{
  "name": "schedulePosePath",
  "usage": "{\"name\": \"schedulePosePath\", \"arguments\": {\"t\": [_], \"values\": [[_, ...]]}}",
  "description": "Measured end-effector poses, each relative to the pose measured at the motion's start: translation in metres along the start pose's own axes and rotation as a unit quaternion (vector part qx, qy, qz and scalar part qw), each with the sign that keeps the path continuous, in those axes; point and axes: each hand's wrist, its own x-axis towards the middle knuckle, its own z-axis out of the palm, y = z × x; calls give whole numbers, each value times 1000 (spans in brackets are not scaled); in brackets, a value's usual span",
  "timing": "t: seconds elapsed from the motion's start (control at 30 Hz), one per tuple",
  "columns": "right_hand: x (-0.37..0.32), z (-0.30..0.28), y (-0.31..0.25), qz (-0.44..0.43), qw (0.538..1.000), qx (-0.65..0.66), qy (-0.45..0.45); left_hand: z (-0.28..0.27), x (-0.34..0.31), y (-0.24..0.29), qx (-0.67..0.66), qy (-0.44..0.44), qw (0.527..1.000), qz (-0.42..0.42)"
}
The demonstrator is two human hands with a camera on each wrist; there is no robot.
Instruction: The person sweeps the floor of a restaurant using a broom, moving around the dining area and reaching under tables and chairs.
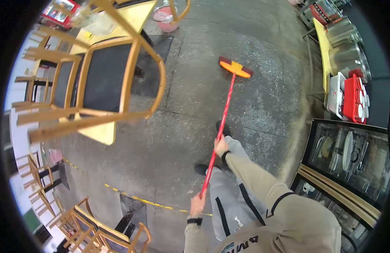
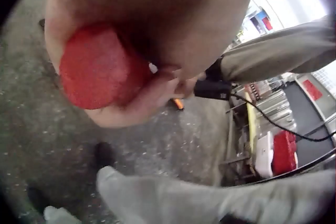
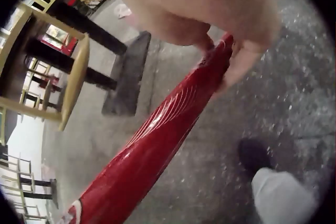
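A push broom with a long red handle [image 1: 228, 99] slants across the middle of the head view. Its orange head [image 1: 236, 68] with dark bristles rests on the floor ahead of the feet. My left hand [image 1: 198, 205] grips the handle near its top end, and the left wrist view shows that red end [image 2: 97, 69] poking out of the curled fingers. Further down the shaft, my right hand [image 1: 220, 146] wraps round it. In the right wrist view the fingers [image 3: 244, 64] close about the red shaft [image 3: 163, 140].
Wooden chairs [image 1: 106, 76] sit upturned on a yellow table [image 1: 98, 131] at left. A pink bucket [image 1: 167, 25] stands beyond. Along the right are a shelf with metal pots [image 1: 349, 59], a red crate of cups [image 1: 354, 99] and a glass-fronted cabinet [image 1: 346, 156]. Pale specks dot the grey floor [image 1: 266, 105].
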Motion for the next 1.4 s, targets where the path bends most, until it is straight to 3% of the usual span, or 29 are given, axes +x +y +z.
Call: {"name": "schedulePosePath", "arguments": {"t": [0.03,0.07,0.1,0.13,0.17,0.2,0.23,0.3,0.4,0.43,0.53,0.57,0.6,0.67,0.73,0.77,0.9,0.97,1.0,1.03,1.1,1.13,1.2,1.23,1.3,1.4], "values": [[-48,-3,-16,100,989,83,-76,8,-19,-50,4,-2,1000,-18],[-91,24,2,103,986,104,-73,20,-40,-103,8,-2,999,-37],[-129,63,37,158,949,247,-118,23,-73,-134,3,3,998,-66],[-174,35,5,256,857,405,-189,25,-107,-162,-2,9,995,-95],[-207,40,9,291,868,282,-287,33,-139,-197,13,16,994,-106],[-234,56,29,361,811,270,-373,42,-168,-226,28,20,992,-119],[-258,61,30,469,755,247,-386,46,-199,-239,22,34,989,-140],[-300,68,34,535,711,246,-384,48,-255,-243,10,50,984,-173],[-336,44,24,495,719,199,-445,58,-285,-239,-8,51,977,-207],[-342,47,25,477,753,181,-416,66,-287,-238,-9,63,975,-213],[-324,33,21,427,774,199,-423,89,-276,-235,-15,78,976,-204],[-312,27,10,408,804,213,-376,97,-265,-232,-18,86,978,-191],[-294,25,2,365,832,222,-355,102,-249,-224,-16,79,979,-189],[-245,12,-27,288,894,188,-288,107,-203,-192,36,172,973,-147],[-177,7,-50,191,922,241,-234,112,-147,-156,20,212,972,-99],[-135,10,-52,230,885,313,-257,107,-120,-126,5,212,974,-85],[49,-5,-93,126,885,387,-225,74,-6,24,-30,208,977,-35],[142,-22,-111,60,931,288,-217,61,48,94,-36,205,978,-10],[186,-33,-114,-23,956,208,-205,50,70,134,-41,216,975,17],[224,-31,-112,-42,969,198,-142,41,94,166,-47,216,975,34],[283,-53,-121,-31,984,98,-145,17,128,230,-80,199,975,60],[303,-59,-122,-25,982,82,-167,3,138,257,-83,193,975,66],[278,-109,-175,86,944,227,-223,-20,151,294,-82,196,973,85],[273,-113,-177,87,938,247,-228,-25,153,295,-82,202,973,81],[259,-110,-176,72,932,276,-224,-31,151,292,-75,182,977,78],[238,-55,-142,8,941,234,-243,-24,145,231,-41,207,974,78]]}}
